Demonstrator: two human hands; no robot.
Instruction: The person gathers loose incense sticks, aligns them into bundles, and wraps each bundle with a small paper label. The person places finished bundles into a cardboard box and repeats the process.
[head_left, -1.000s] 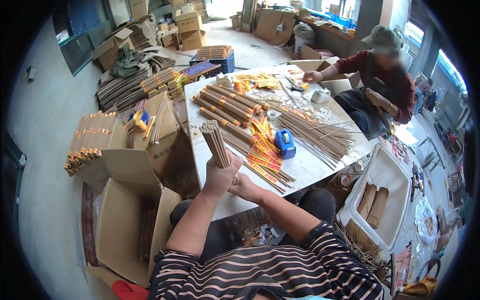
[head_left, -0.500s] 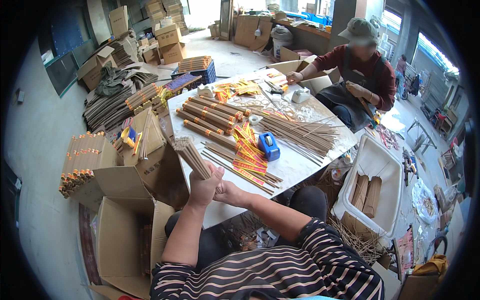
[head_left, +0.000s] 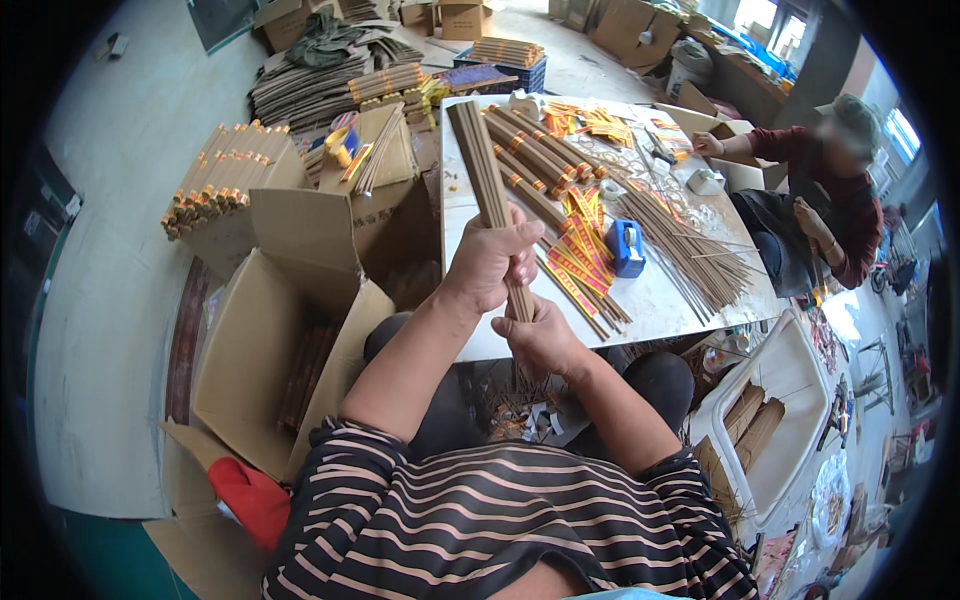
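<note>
A thick bundle of brown incense sticks (head_left: 480, 160) slants up over the table's near left edge, its lower end below my hands. My left hand (head_left: 490, 258) is wrapped around its middle. Just below, my right hand (head_left: 545, 338) closes around the lower part. Beyond my hands on the white table (head_left: 455, 215), finished incense bundles (head_left: 535, 145) with orange-red bands lie side by side. Red and yellow paper labels (head_left: 582, 250) are spread over loose sticks near a blue tape dispenser (head_left: 626, 248). More loose incense sticks (head_left: 690, 250) fan out to the right.
An open cardboard box (head_left: 240, 345) stands at my left, holding dark bundles. Behind it, banded bundles (head_left: 225, 180) are stacked on another carton. A white plastic tub (head_left: 800, 440) with brown bundles sits at right. Across the table sits a co-worker (head_left: 830, 190) in an apron.
My view has swung left and downward. Both hands still grip the bundle, which now shows at greater length; my right hand has moved lower along it, apart from the left.
</note>
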